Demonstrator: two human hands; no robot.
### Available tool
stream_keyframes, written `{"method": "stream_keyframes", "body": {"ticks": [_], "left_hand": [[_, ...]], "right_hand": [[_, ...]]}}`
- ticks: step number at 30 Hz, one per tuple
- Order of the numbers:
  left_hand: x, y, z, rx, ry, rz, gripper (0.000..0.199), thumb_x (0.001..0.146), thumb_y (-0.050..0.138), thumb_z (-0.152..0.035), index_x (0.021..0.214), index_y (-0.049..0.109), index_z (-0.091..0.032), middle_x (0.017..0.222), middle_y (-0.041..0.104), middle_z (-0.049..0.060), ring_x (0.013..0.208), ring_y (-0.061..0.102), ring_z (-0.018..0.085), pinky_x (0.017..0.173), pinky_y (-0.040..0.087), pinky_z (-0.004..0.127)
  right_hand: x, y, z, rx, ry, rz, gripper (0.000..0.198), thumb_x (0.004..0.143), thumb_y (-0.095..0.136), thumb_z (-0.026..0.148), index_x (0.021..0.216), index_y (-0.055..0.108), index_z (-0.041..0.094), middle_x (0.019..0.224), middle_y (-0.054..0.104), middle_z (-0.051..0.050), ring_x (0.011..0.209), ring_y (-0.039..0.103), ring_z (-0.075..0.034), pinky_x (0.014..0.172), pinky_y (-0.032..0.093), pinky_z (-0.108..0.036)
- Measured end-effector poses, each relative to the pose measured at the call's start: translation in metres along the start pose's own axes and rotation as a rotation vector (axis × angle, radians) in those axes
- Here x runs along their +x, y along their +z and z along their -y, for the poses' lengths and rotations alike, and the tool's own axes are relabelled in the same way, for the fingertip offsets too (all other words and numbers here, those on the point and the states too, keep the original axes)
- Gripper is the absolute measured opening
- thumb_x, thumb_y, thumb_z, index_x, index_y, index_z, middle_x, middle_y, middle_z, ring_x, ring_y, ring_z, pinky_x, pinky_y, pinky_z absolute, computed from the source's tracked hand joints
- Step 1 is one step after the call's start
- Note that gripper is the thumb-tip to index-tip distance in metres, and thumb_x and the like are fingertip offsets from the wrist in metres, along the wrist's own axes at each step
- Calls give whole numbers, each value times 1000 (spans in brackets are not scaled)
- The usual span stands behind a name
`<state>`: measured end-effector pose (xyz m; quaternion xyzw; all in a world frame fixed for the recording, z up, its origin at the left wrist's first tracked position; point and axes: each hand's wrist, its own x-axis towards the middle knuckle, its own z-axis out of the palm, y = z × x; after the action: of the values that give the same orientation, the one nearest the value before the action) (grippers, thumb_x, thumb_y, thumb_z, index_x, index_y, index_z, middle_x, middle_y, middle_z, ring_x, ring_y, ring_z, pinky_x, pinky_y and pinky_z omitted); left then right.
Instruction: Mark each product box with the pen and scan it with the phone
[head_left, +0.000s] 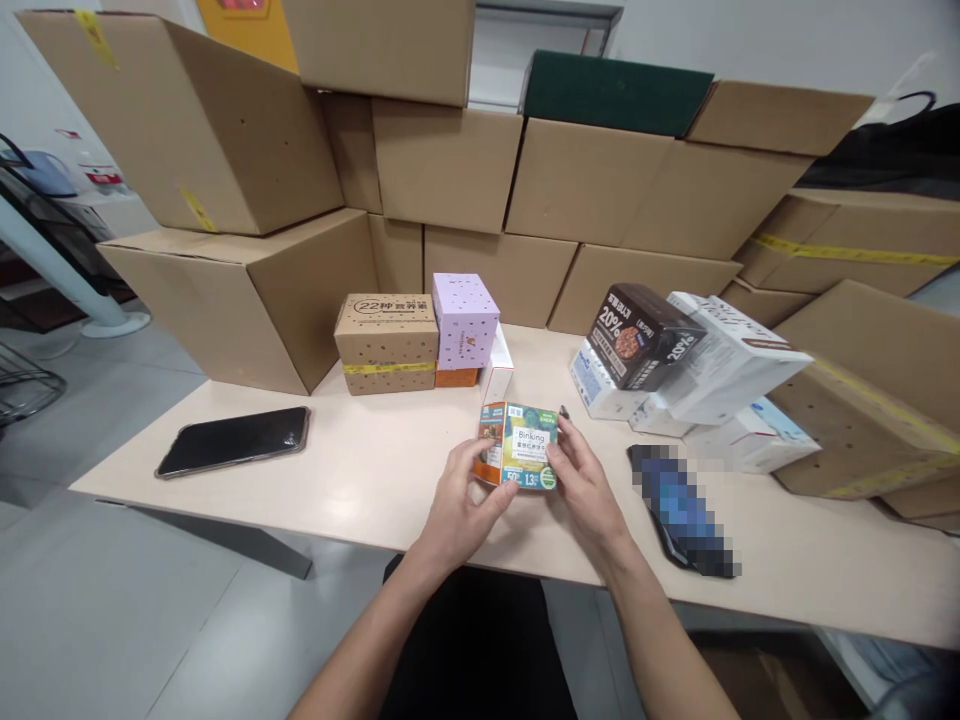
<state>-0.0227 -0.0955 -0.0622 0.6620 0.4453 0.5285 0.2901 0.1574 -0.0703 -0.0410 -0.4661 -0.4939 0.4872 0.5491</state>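
A small colourful carton [531, 440], printed "Binking" in green, yellow and blue with an orange side panel, is held in front of me near the table's front edge. My left hand [466, 500] closes on its left side, thumb at the lower front edge and fingers on the orange panel. On its right side, my right hand [586, 482] grips with the thumb on the front face and fingers behind the edge. The back and the underside of the carton are hidden. Whether it touches the table I cannot tell.
Behind the carton stand a brown dotted box [386, 340], a lilac box [465, 320] and a white box [498, 368]. To the right, a dark brown box [637, 335] rests on white boxes [727, 350]. Phones lie left [234, 442] and right [682, 510]. Large cardboard boxes [450, 165] wall the back.
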Motion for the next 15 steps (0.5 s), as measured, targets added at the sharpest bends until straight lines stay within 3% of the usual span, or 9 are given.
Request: {"method": "stream_keyframes", "body": {"ticks": [4, 9, 12, 15], "left_hand": [[-2, 1, -6, 174, 159, -232, 52, 81, 75, -32, 125, 50, -22, 129, 51, 14, 127, 51, 29, 106, 46, 49], [-6, 1, -8, 318, 286, -237, 62, 79, 78, -35, 131, 47, -21, 132, 46, 16, 126, 49, 30, 103, 48, 47], [-5, 1, -7, 206, 216, -193, 67, 80, 76, -34, 135, 42, -21, 130, 51, 15, 124, 52, 29, 103, 48, 47], [-3, -1, -6, 87, 30, -114, 72, 78, 76, -36, 137, 39, -21, 131, 53, 14, 122, 54, 28, 104, 47, 47]], "right_hand": [[-5, 9, -2, -54, -46, -32, 52, 86, 65, 52, 129, 54, 24, 134, 60, -13, 119, 61, -26, 99, 52, -45], [-8, 17, 2, -75, -24, 153, 60, 81, 71, 51, 132, 53, 24, 139, 58, -12, 119, 61, -27, 99, 53, -42], [-9, 17, 6, -15, 13, 195, 56, 83, 69, 48, 131, 55, 24, 139, 60, -10, 124, 59, -26, 107, 46, -42], [-9, 16, 6, 54, 40, 160, 53, 83, 69, 46, 130, 58, 23, 138, 61, -9, 125, 58, -26, 109, 44, -41]]}}
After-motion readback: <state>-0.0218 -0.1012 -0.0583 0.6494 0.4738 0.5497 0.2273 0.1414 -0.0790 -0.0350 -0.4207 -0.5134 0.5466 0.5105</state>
